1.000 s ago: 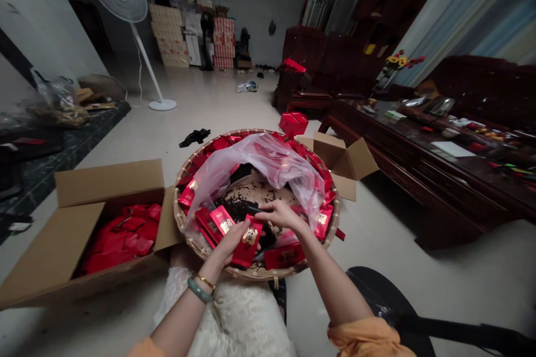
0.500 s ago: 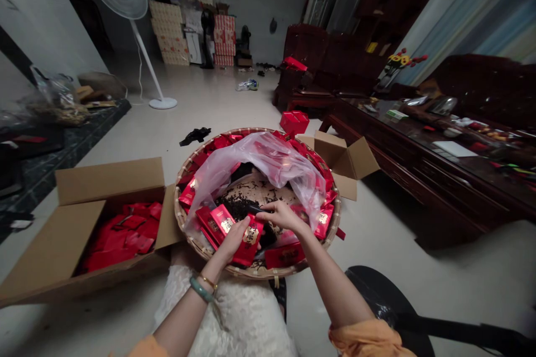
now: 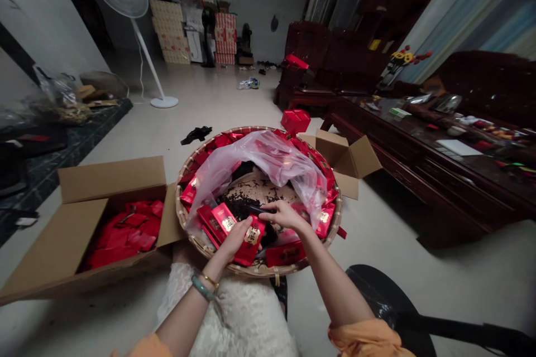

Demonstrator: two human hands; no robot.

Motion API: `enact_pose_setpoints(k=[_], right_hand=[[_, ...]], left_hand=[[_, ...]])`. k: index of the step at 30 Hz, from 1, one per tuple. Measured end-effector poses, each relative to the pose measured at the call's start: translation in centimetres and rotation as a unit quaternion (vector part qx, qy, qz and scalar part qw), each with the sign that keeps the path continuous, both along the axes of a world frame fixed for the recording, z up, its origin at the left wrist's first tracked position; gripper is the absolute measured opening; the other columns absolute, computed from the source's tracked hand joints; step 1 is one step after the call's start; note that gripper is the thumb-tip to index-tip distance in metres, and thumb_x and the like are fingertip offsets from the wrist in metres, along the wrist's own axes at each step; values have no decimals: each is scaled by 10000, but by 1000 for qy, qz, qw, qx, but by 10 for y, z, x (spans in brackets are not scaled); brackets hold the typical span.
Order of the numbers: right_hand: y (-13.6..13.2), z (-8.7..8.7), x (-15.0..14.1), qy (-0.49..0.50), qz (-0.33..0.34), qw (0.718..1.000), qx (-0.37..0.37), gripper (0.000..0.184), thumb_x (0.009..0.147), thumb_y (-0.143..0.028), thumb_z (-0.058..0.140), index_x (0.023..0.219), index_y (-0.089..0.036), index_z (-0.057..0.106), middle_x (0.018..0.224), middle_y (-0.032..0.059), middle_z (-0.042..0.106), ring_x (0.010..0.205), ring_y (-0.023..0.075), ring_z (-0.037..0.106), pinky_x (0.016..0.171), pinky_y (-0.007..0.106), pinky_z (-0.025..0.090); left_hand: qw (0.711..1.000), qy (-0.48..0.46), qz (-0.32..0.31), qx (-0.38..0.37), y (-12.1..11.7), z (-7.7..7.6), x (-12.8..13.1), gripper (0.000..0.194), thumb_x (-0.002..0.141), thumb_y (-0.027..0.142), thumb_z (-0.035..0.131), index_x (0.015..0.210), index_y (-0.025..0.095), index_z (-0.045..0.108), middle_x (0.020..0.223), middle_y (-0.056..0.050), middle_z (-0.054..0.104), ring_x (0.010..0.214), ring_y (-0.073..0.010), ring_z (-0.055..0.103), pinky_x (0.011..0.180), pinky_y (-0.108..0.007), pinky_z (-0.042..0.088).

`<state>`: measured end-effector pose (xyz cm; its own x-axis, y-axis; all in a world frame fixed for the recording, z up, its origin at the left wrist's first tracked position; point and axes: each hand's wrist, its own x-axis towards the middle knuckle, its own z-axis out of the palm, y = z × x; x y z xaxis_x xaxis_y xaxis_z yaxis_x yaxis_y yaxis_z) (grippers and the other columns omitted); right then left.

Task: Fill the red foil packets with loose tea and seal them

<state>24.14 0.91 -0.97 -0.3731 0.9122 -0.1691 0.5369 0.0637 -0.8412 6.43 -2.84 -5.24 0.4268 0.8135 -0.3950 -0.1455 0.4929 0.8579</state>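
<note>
A round woven bamboo basket [image 3: 181,217] stands before my knees, with several red packets around its inside edge. Within it, a clear plastic bag [image 3: 255,148] lies gaped wide over dark loose leaves [image 3: 238,206] that look like tea. My left hand [image 3: 238,240] grips a red packet [image 3: 252,241] with gold and black printing, held upright at the near rim. Close to the packet's top, my right hand [image 3: 281,215] pinches a small dark tool [image 3: 258,210], whose kind I cannot make out. Beside my left fingers leans another red packet [image 3: 223,216].
To the left sits an open cardboard box [image 3: 111,181] filled with red packets. Behind the basket, on the right, are a smaller open carton [image 3: 364,156] and a red box [image 3: 295,121]. A white fan [image 3: 164,101] stands farther back; a dark wooden table [image 3: 402,145] runs along the right.
Both hands stay almost in place, still holding the packet and the dark tool. The whole view has shifted very slightly.
</note>
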Motion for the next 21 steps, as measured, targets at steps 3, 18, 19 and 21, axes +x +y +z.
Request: enact_pose_setpoints(k=[3, 18, 19, 21], right_hand=[[-1, -1, -2, 1, -4, 1000, -5, 341, 729, -390, 606, 944, -149, 718, 764, 7, 673, 667, 145, 556, 606, 226, 390], [3, -8, 6, 24, 16, 1000, 13, 329, 743, -385, 598, 949, -149, 700, 798, 0, 670, 700, 146, 562, 634, 228, 404], [2, -8, 5, 22, 16, 1000, 14, 324, 746, -387, 595, 939, -150, 702, 792, 0, 670, 695, 144, 562, 629, 227, 403], [1, -8, 4, 21, 13, 1000, 8, 320, 755, -397, 586, 923, -151, 704, 774, 0, 667, 666, 137, 558, 605, 223, 400]], left_hand=[[1000, 2, 4, -6, 0, 2, 0, 662, 702, 659, 527, 1033, 88, 581, 546, -43, 658, 411, -179, 592, 461, -279, 456], [1000, 7, -10, -13, 0, -3, 1, 669, 695, 669, 527, 1006, 80, 589, 568, -67, 671, 427, -182, 608, 441, -263, 453], [1000, 5, -10, -14, 0, -3, 1, 665, 696, 667, 527, 1009, 83, 589, 574, -67, 674, 429, -181, 610, 441, -261, 454], [1000, 4, -9, -15, 0, -3, 1, 652, 702, 661, 528, 1004, 88, 592, 593, -72, 681, 440, -180, 615, 443, -258, 457]])
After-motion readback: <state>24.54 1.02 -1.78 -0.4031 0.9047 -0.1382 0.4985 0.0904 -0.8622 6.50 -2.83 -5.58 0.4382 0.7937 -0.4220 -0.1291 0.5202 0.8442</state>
